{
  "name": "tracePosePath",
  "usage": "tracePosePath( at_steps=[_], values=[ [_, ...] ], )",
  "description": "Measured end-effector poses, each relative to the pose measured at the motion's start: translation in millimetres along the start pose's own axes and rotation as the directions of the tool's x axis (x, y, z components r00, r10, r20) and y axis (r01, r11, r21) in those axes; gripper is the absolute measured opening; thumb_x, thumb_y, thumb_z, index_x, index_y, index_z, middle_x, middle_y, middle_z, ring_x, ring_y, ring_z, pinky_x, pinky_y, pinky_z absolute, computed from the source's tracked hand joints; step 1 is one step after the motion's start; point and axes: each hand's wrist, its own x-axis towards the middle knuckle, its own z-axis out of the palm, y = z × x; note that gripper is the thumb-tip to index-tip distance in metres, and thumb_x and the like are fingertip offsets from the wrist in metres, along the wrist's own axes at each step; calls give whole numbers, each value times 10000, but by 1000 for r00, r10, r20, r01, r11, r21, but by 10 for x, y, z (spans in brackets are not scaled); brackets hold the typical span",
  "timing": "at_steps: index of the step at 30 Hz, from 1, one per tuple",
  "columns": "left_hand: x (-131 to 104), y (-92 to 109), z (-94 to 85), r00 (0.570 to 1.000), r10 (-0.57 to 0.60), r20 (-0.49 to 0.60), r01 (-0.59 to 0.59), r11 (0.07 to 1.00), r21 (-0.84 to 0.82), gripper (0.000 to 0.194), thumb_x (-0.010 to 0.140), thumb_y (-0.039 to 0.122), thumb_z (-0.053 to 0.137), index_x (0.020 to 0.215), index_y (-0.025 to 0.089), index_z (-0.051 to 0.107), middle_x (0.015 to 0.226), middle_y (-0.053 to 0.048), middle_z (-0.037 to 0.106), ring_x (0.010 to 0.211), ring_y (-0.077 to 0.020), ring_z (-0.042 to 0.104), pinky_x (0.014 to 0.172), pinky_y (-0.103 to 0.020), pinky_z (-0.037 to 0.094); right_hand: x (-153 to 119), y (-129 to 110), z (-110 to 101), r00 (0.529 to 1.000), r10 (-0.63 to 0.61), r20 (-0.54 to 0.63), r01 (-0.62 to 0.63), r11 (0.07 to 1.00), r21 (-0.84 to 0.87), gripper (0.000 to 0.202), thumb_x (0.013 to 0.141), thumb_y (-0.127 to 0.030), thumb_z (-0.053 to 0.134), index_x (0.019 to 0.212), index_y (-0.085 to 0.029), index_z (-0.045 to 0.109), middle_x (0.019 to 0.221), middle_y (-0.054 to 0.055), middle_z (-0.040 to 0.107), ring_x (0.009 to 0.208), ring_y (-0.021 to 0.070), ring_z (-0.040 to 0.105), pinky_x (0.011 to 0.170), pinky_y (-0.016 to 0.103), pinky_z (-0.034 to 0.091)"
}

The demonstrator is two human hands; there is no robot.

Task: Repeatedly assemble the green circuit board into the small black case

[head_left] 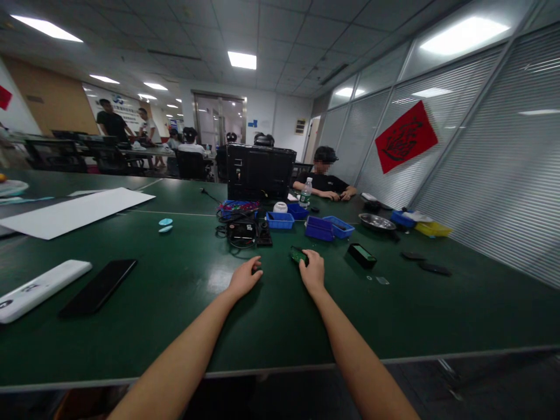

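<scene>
My right hand [313, 269] is closed on a small dark-green object [298, 255] at the middle of the green table [271, 326]; the object's far end shows beyond my fingers. To its left, my left hand [245, 277] rests by the table surface with its fingers curled loosely and apart, holding nothing. Beyond my hands sit a black device with cables [242, 231] and a blue tray [280, 220]. A black box with a green top [362, 255] lies to the right of my right hand.
At the left lie a white long device [44, 289], a black flat slab [100, 287] and a white sheet [81, 211]. A monitor [261, 172], bottle [305, 193] and metal bowl [377, 222] stand farther back. A person [326, 178] sits across the table.
</scene>
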Motion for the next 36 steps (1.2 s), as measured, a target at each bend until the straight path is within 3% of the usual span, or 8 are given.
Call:
tracePosePath(
  at_steps=[6, 11, 15, 19, 21, 24, 30, 36],
  values=[
    [-8, 30, -11, 1000, -22, 7, 22, 1000, 10, 496, 744, 263, 529, 1231, 226, 439, 1109, -24, 602, 994, -154, 550, 881, -268, 403, -127, -323, -33, 897, -357, 260, 415, 882, -223, 313, 758, -64, 419, 937, -194, 641, 1145, 105, 528, 1091, 284, 358, 873, 460, 298],
    [-14, 52, -17, 1000, -26, 6, 26, 1000, 8, 479, 745, 259, 526, 1217, 213, 456, 1106, -30, 605, 1006, -163, 547, 897, -277, 399, -231, -508, 4, 786, -456, 416, 551, 822, -140, 179, 757, -172, 513, 850, -207, 662, 1072, 109, 565, 1102, 304, 354, 895, 476, 255],
    [-26, 77, -26, 1000, -28, 4, 28, 1000, 5, 458, 742, 250, 525, 1197, 216, 480, 1115, -24, 604, 1007, -162, 549, 910, -276, 394, -217, -479, 21, 878, -380, 291, 420, 903, -89, 271, 799, -274, 475, 1024, -212, 612, 1104, 114, 539, 1068, 282, 393, 894, 453, 290],
    [-37, 107, -44, 1000, -31, 2, 31, 999, 14, 436, 740, 253, 528, 1173, 215, 503, 1115, -21, 606, 995, -160, 557, 903, -270, 400, -104, -232, 84, 995, -72, 70, 73, 997, -6, 395, 832, -319, 383, 1175, -177, 518, 1127, 128, 517, 1036, 253, 452, 887, 420, 346],
    [-38, 114, -49, 1000, -30, 1, 30, 999, 14, 422, 747, 275, 525, 1165, 212, 511, 1105, -23, 610, 989, -160, 559, 890, -266, 407, -55, -102, 133, 991, 74, 115, -84, 994, 77, 458, 823, -358, 386, 1231, -165, 467, 1115, 134, 532, 967, 240, 515, 850, 404, 392],
    [-36, 111, -44, 1000, -18, -10, 18, 1000, 12, 436, 749, 338, 530, 1167, 216, 506, 1082, -23, 617, 963, -158, 567, 861, -259, 418, -45, -29, 221, 964, 127, 236, -161, 978, 131, 464, 814, -348, 386, 1224, -151, 480, 1129, 131, 552, 999, 240, 533, 880, 396, 394],
    [-50, 124, 6, 999, 49, -16, -48, 998, 43, 698, 672, 464, 602, 1282, 213, 375, 1228, -68, 521, 1066, -206, 513, 908, -319, 390, -233, -305, 430, 949, 39, 313, -124, 959, 256, 433, 800, -327, 416, 1191, -169, 515, 1180, 107, 551, 1087, 225, 501, 946, 400, 357],
    [-76, 217, 15, 986, 79, -143, -68, 994, 80, 771, 611, 382, 667, 1285, 196, 342, 1298, -96, 439, 1191, -250, 403, 977, -378, 332, -329, -502, 477, 870, -143, 471, -119, 867, 484, 399, 838, -399, 366, 1084, -181, 592, 1033, 75, 636, 937, 187, 583, 848, 352, 443]
  ],
)
